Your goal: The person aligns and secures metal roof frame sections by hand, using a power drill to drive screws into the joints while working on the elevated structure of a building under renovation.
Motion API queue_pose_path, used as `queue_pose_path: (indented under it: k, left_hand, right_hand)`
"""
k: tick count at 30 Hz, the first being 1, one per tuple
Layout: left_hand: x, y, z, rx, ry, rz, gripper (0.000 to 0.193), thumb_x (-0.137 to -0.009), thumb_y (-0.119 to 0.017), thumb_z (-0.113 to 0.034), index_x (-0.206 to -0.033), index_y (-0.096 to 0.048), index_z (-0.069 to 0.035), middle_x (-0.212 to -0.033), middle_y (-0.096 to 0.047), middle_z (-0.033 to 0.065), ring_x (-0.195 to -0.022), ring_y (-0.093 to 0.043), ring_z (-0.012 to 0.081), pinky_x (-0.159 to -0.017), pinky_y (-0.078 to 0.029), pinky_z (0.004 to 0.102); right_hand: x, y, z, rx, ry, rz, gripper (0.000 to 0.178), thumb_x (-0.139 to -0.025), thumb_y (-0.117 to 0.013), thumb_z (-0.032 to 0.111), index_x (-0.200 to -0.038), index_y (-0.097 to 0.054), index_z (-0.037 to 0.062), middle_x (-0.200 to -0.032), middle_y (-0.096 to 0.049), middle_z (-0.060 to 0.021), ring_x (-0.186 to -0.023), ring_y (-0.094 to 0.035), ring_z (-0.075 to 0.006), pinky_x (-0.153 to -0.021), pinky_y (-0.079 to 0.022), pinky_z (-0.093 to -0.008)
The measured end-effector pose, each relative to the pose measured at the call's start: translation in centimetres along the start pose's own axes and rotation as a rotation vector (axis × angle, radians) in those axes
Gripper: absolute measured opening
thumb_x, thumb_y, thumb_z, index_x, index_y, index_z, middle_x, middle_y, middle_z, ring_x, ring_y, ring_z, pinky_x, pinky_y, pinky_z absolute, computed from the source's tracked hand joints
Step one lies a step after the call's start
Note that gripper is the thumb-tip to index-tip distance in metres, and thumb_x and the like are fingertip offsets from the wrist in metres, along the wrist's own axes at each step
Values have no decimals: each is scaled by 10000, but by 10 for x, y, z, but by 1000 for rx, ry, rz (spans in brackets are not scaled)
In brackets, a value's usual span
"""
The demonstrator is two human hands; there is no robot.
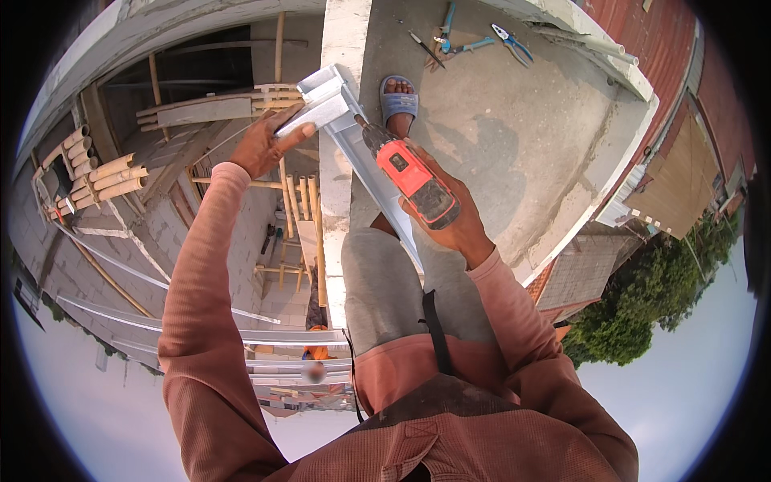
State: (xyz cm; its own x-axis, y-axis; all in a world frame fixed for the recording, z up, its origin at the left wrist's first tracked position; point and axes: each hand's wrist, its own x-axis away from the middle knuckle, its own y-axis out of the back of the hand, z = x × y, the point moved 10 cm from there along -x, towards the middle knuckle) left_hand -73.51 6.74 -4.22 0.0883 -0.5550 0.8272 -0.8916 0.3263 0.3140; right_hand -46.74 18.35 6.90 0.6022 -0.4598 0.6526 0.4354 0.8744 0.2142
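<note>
My left hand [269,143] is closed on the end of a short silvery steel channel piece [325,111], thumb on its upper face. That piece lies across the top of a longer steel channel [373,173], which slants down past my knees. My right hand [459,210] grips a red and black cordless drill [408,175]. The drill points up and left, its tip at the side of the steel joint; whether the bit has entered the metal I cannot tell.
A narrow concrete wall top [333,181] runs beside my legs, with an open drop to its left. Bamboo poles [309,213] stand down there, and a person in orange [319,344] is below. Pliers [512,44] and blue-handled snips [466,44] lie on the concrete floor [554,112].
</note>
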Motion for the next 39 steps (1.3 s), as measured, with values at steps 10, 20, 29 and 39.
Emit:
queue_pose_path:
  k: [10,20,29,39]
  left_hand:
    - [12,-4,-6,163,-66,19,848,-890,-710,-645,-1507,-525,-94,-1350,-546,191,-1278,-558,304,-1113,-446,380]
    - [1,-1,4,174,-48,-3,867,-866,-724,-666,-1492,-546,-93,-1385,-532,184,-1311,-534,310,-1134,-426,383]
    - [-1,-2,5,179,-40,-3,892,-880,-696,-685,-1508,-522,-76,-1407,-520,198,-1323,-522,313,-1145,-415,390]
    - [-2,-3,10,47,2,-30,840,-902,-649,-698,-1519,-527,-140,-1314,-575,190,-1251,-564,310,-1100,-424,389]
  right_hand:
    - [3,3,-6,-8,52,-15,797,-829,-785,213,-1543,-431,215,-1498,-538,-114,-1284,-595,-354,-1019,-530,-424]
    - [11,1,-16,2,21,-11,788,-834,-781,222,-1540,-431,197,-1508,-529,-128,-1294,-582,-366,-1022,-529,-423]
    - [9,0,-7,12,27,3,789,-842,-772,190,-1547,-419,169,-1521,-528,-112,-1287,-589,-363,-1038,-520,-422]
    - [2,0,10,6,101,1,824,-836,-777,150,-1565,-391,161,-1540,-520,-83,-1243,-621,-366,-1013,-538,-413]
